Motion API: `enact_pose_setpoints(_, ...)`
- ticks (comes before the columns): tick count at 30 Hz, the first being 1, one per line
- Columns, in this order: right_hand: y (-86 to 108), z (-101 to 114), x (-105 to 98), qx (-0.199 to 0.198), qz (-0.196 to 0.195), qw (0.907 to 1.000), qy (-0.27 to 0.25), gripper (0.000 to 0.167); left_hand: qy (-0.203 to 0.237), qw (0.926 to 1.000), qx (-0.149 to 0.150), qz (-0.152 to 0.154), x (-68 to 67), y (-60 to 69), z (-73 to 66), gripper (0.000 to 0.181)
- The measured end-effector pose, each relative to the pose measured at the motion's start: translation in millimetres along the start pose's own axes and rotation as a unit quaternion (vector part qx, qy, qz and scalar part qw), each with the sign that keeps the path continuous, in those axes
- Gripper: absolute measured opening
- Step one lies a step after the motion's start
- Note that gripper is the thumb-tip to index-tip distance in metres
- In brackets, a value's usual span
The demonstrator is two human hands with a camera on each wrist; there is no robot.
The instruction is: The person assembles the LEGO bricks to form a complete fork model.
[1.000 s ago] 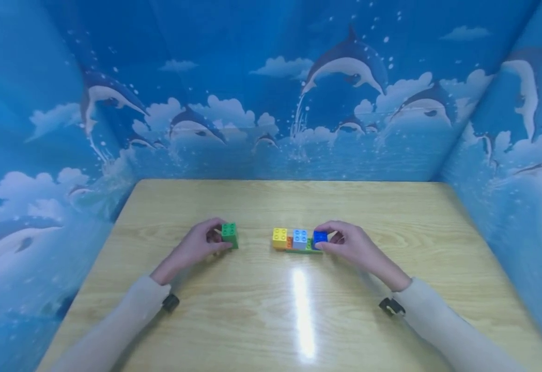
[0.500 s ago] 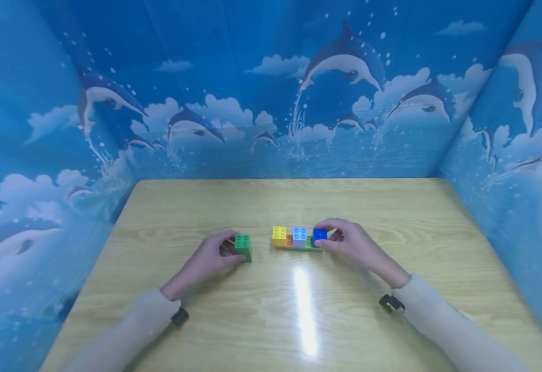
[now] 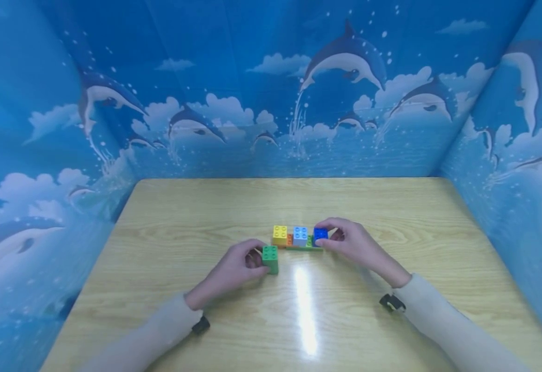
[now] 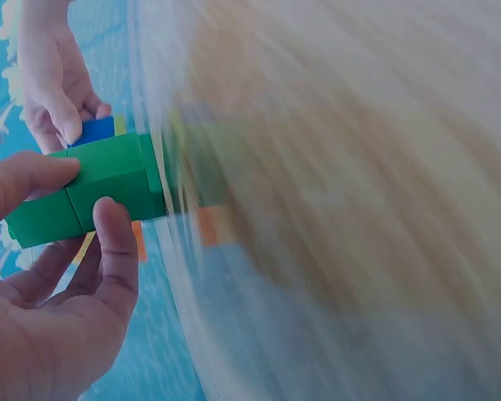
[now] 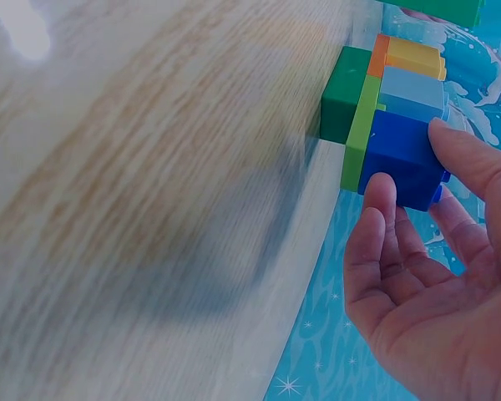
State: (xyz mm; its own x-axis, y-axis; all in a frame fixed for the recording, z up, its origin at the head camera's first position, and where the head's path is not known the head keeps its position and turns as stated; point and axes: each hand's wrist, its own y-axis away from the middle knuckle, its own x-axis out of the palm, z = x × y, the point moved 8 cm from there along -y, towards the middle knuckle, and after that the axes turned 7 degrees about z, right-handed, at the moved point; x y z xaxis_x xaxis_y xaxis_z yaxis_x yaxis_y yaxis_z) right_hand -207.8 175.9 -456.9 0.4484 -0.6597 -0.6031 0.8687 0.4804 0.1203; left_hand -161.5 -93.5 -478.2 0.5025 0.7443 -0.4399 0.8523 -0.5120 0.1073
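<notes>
My left hand point(image 3: 233, 271) pinches two stacked green toy bricks point(image 4: 108, 180) between thumb and fingers, in front of the left end of a built row. That row has a yellow brick point(image 3: 280, 235), a light blue brick point(image 3: 300, 235) and a dark blue brick point(image 5: 405, 154) side by side. They sit on an orange piece point(image 5: 378, 55) and a light green plate point(image 5: 363, 134). Under the plate a darker green brick point(image 5: 345, 93) shows in the right wrist view. My right hand point(image 3: 352, 245) grips the dark blue brick at the row's right end.
Everything is on a wood-grain table point(image 3: 205, 206). Blue dolphin-printed walls point(image 3: 271, 103) stand along its back and sides. A bright light reflection lies on the tabletop in front of the row.
The left hand has carried the green bricks rightward and nearer to me, up to the front left of the row. My right hand stays in place on the dark blue brick.
</notes>
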Motion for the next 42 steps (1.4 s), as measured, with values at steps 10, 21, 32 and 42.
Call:
enact_pose_setpoints(10, -1.3, 1.6, 0.1, -0.003, 0.001, 1.0, 0.0, 0.038, 0.039, 0.999, -0.019, 0.012, 28.7, -9.7, -9.7, 0.044)
enact_pose_setpoints(21, -1.9, 1.3, -0.7, -0.002, -0.001, 1.0, -0.001, 0.038, 0.035, 0.9989, -0.023, 0.023, 53.3, -21.2, -17.2, 0.047)
enact_pose_setpoints(32, -1.9, 2.4, 0.4, -0.007, 0.002, 1.0, -0.001, 0.038, 0.013, 0.9987, -0.045, 0.021, 63.2, -26.9, -17.5, 0.05)
enact_pose_setpoints(42, -1.3, 0.4, 0.5, -0.007, -0.002, 1.0, -0.004, 0.038, 0.021, 0.9977, -0.056, 0.031, 63.7, -23.9, -17.5, 0.059)
